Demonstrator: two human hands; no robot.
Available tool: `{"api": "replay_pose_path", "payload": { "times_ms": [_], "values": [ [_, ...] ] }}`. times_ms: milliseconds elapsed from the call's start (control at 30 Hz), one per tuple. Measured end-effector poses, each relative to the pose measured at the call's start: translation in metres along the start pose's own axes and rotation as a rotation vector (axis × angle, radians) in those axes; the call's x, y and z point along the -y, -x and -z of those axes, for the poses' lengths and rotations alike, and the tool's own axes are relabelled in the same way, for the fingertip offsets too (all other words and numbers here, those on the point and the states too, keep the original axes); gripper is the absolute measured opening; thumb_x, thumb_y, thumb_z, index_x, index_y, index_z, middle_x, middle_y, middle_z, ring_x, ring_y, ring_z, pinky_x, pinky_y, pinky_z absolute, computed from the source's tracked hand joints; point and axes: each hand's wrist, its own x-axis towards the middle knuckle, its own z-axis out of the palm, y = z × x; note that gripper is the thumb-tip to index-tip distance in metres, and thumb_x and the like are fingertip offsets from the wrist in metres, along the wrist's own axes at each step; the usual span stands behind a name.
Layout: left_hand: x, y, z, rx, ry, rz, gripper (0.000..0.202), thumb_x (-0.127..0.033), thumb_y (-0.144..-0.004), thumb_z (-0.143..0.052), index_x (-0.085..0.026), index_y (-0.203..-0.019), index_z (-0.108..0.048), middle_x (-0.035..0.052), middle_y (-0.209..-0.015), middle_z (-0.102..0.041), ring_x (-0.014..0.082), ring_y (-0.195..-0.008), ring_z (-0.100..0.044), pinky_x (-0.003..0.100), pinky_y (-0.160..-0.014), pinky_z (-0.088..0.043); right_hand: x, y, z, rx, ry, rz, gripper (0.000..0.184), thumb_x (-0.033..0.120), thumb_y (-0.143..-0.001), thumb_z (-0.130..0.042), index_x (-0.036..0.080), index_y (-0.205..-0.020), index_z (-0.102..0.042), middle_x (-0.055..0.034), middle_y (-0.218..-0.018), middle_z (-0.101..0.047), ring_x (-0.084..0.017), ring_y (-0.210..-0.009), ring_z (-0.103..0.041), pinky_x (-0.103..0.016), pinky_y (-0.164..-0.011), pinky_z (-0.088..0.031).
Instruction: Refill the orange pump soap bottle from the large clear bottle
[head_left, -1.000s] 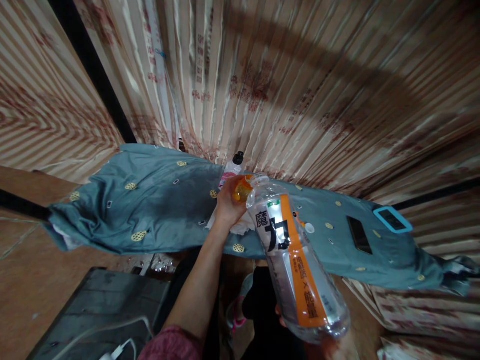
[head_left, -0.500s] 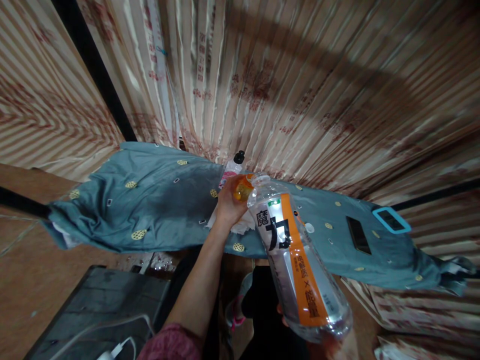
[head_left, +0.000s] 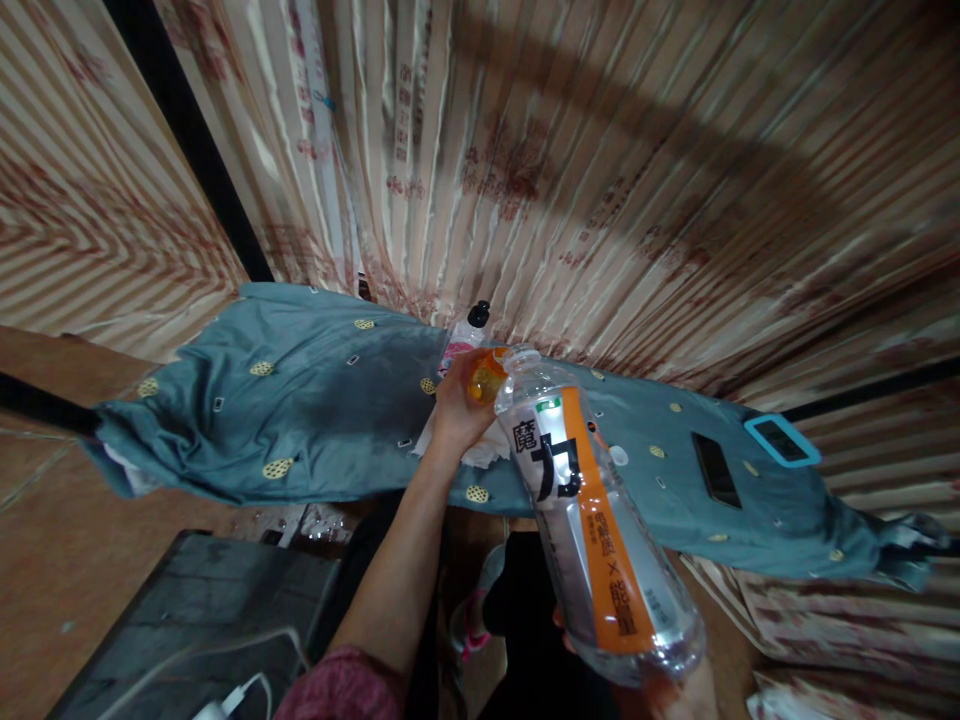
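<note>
My left hand [head_left: 456, 405] is closed around a small see-through orange container [head_left: 487, 376], its opening against the mouth of a large clear plastic bottle [head_left: 600, 530]. The bottle has a silver and orange label and tilts with its neck away from me. Under its base, my right hand [head_left: 675, 696] grips it; most of that hand is hidden behind the bottle. A white tissue [head_left: 486, 450] lies beneath my left hand. Just beyond stands a pump bottle [head_left: 463, 342] with a black top and a pink label.
A blue-green patterned cloth [head_left: 337, 400] covers the long narrow table. To the right lie a black phone [head_left: 716, 470], a blue-framed device [head_left: 782, 440] and a small white disc [head_left: 619, 456]. A striped curtain [head_left: 525, 180] hangs behind. A dark box [head_left: 202, 610] with white cables stands lower left.
</note>
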Motion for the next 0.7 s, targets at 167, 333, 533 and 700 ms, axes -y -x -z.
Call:
{"api": "replay_pose_path", "payload": {
  "times_ms": [167,333,533,700],
  "values": [
    [0.0011,0.0000,-0.0002,-0.001,0.009,-0.010,0.048,-0.037,-0.072,-0.083,-0.018,-0.111,-0.065,0.0102,-0.108,-0.074,0.0249,-0.101,-0.072,0.041,-0.094,-0.058,0.0006,0.0011,0.0030,0.060,0.041,0.023,0.080,0.066,-0.065,-0.082,0.024,-0.130,-0.062,-0.0120,-0.097,-0.080,-0.035,-0.075,-0.077,-0.044,-0.063,-0.064],
    [0.0010,0.0000,0.0002,0.005,0.008,-0.017,0.048,-0.036,-0.071,-0.083,-0.019,-0.112,-0.065,0.0098,-0.109,-0.073,0.0248,-0.102,-0.072,0.040,-0.094,-0.058,0.0010,0.0029,0.0047,0.090,0.053,0.061,0.078,0.063,-0.069,-0.081,0.027,-0.134,-0.059,-0.0118,-0.104,-0.079,-0.035,-0.077,-0.077,-0.046,-0.064,-0.065],
    [0.0004,-0.0004,0.0010,-0.001,0.006,-0.019,0.049,-0.038,-0.070,-0.084,-0.019,-0.111,-0.065,0.0098,-0.109,-0.074,0.0247,-0.101,-0.072,0.040,-0.092,-0.058,-0.0005,0.0032,0.0048,0.052,0.039,0.037,0.082,0.064,-0.064,-0.084,0.023,-0.132,-0.062,-0.0138,-0.102,-0.079,-0.036,-0.076,-0.077,-0.047,-0.064,-0.065],
    [-0.0002,-0.0012,0.0015,0.001,-0.003,-0.009,0.050,-0.037,-0.069,-0.085,-0.019,-0.111,-0.065,0.0097,-0.109,-0.074,0.0254,-0.102,-0.072,0.040,-0.094,-0.058,-0.0051,0.0024,0.0078,0.068,0.055,0.049,0.080,0.062,-0.066,-0.083,0.029,-0.134,-0.059,-0.0101,-0.105,-0.079,-0.034,-0.076,-0.077,-0.044,-0.063,-0.066]
  ]
}}
